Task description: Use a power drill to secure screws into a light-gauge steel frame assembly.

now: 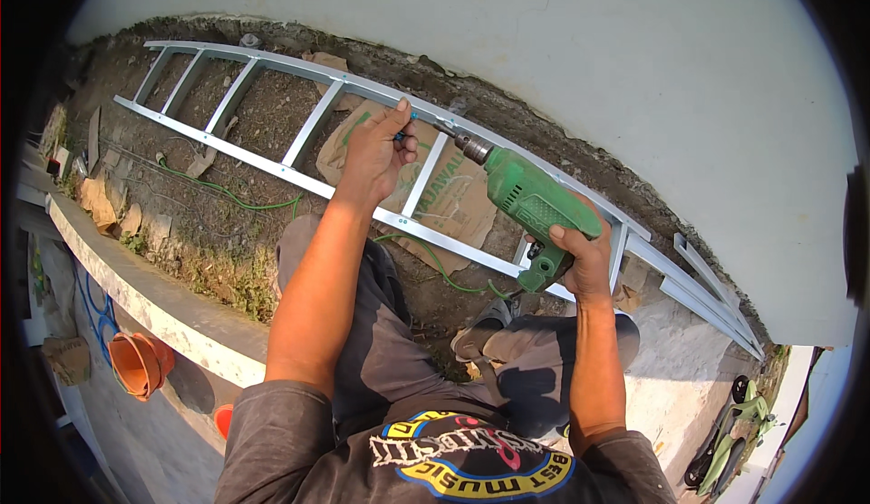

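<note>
One orange bucket (142,365), contents unclear, sits past the ledge (172,310)'s outer edge; right grip (584,255) clasps a green power drill (539,198), left grip (374,155) pinches a half-hidden blue piece (413,116).

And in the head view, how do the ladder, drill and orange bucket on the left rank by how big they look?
1. Ladder
2. Drill, helped by being held nearer the camera
3. Orange bucket

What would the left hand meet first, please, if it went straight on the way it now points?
Probably the silver ladder's far rail, just past the left hand in the picture, though depth is unclear.
</note>
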{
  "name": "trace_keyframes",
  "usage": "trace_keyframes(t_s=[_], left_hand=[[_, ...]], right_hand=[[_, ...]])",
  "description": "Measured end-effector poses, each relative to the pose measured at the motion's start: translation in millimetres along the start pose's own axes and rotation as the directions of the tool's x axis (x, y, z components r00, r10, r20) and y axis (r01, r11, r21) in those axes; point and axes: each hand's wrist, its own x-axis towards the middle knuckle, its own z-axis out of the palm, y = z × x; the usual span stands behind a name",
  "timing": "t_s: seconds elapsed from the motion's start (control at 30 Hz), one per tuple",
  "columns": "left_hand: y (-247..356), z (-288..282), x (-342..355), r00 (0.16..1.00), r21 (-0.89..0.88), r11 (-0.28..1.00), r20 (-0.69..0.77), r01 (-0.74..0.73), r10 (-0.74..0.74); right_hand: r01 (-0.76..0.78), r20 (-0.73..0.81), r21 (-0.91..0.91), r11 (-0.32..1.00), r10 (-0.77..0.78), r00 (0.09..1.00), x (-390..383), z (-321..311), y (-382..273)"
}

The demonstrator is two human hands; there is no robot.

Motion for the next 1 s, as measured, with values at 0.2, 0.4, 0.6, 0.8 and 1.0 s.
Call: trace_keyframes(t_s=[0.2,0.4,0.6,0.8,1.0], left_hand=[[-19,28,-2,0.989,0.096,0.991,0.109,0.091,-0.101],[-28,42,2,0.966,0.292,0.946,0.17,0.137,-0.193],[-40,43,3,0.936,0.458,0.876,0.218,0.151,-0.276],[-58,43,7,0.965,0.385,0.889,-0.029,0.25,-0.259],[-60,13,19,0.957,0.374,0.881,-0.109,0.29,-0.269]], right_hand=[[0.019,-0.072,-0.052,0.998,-0.023,0.997,-25,-23,1],[0.026,-0.157,-0.109,0.994,-0.043,0.987,-39,-48,6],[-0.038,-0.103,0.002,0.999,0.038,0.994,-46,-74,3],[-0.045,-0.16,-0.096,0.994,0.029,0.987,-24,-96,-14],[-0.179,-0.283,-0.441,0.88,0.053,0.958,76,-176,-21]])
